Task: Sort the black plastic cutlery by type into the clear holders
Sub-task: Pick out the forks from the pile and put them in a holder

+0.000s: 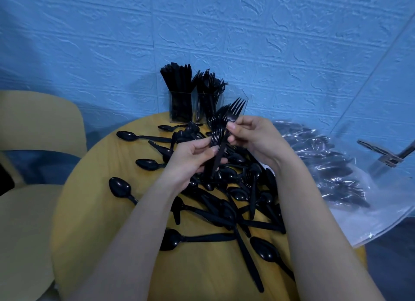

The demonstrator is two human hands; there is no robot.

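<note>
The left hand [190, 157] is holding a bunch of forks [216, 135] by their handles, fingers curled round them, tines pointing up and away. The right hand [253, 139] is pinching one more fork [235, 108] between thumb and fingertips, and is laying it against the bunch so the heads line up. Both grips are clamped on forks; neither is free.

The step in hand looks like gathering forks into one stack before dropping them in. The next move probably calls for nesting this fork with the others, then carrying the bunch to the fork holder [210, 103] at the far edge, which is already crowded, so the handles will need to go in straight. Just beside it on the left, the knife holder [180, 105] is standing packed full.

Below the hands, a loose pile of cutlery [229, 199], mostly spoons, is lying spread over the round yellow surface [107, 233]. A clear plastic bag [336, 170] of more cutlery is lying at the right. A tan chair [33, 143] is standing at the left, and a blue textured wall [224, 31] is rising behind.
</note>
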